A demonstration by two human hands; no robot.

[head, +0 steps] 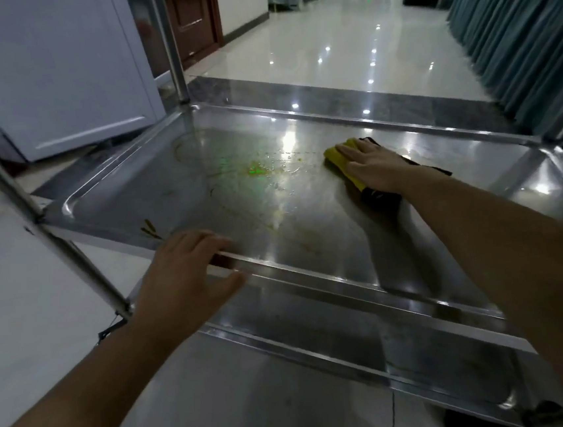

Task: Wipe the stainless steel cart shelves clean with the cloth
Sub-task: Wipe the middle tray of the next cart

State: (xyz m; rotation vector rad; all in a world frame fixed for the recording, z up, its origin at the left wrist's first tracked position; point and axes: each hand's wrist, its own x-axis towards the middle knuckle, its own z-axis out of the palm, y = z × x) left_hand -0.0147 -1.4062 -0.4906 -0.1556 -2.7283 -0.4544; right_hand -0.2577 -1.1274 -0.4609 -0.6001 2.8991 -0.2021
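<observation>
The right hand lies flat with straight fingers, pressing the yellow cloth down on the middle shelf, far from the left hand. The left hand grasps that shelf's near rim, fingers over the edge and thumb beneath. Yellowish smears spread just left of the right hand's fingertips.

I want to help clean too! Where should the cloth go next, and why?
Probably slide the right hand and its cloth left along the shelf onto the yellowish smears: they sit just beside the cloth and look dirty. The left hand grips the shelf's front rim.
</observation>
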